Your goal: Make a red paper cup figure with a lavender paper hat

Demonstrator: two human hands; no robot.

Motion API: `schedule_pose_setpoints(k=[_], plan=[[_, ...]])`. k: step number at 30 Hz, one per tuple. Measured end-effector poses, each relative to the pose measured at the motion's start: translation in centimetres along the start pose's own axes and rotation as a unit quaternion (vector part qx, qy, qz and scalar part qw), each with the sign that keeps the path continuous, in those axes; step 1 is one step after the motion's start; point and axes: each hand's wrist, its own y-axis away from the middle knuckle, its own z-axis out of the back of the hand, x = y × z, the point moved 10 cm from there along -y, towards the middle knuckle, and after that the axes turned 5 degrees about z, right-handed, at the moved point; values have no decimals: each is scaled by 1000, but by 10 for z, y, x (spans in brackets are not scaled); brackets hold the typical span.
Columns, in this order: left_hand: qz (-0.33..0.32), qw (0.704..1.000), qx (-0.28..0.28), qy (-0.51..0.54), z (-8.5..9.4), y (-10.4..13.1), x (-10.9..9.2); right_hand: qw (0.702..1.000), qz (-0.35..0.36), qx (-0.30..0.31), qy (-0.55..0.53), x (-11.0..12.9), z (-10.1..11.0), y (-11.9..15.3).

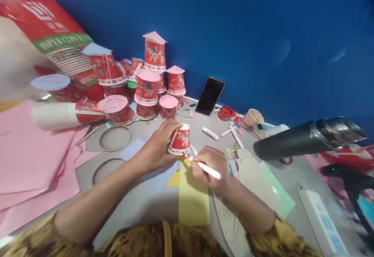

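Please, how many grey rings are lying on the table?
2. One ring lies in full view, right of the toppled cup stack. The other ring is closer to you, partly covered by your left forearm. More may be hidden.

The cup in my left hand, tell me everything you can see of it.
The cup looks like paper, red with a multicoloured print and a pale, patterned band along its rim. It is upside down, narrow white end up, slightly tilted. The left hand grips its side above the desk. The right hand points a white pen at the rim; whether they touch is unclear.
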Motion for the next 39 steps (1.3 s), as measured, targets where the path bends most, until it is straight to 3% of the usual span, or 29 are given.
schedule_pose_setpoints(k=[5,9,13,20,26,29,34,39], plan=[[4,1000,8,-3,-3,2,4,1000,5,-19,-8,5,5,0],[44,999,-11,0,1,1,10,999,-24,-45,10,-1,17,-2],[107,990,-1,92,1,3,23,996,-47,-70,35,-9,25,0],[171,945,23,279,-9,6,43,996,-63,-65,22,-23,15,7],[178,893,82,406,-24,7,38,998,-36,-41,38,-18,9,6],[184,903,94,378,-24,9,36,997,7,-37,69,-8,7,6],[176,957,80,216,-13,8,34,994,52,5,91,1,-3,9],[167,969,44,178,-7,5,34,997,39,-54,36,3,18,6]])
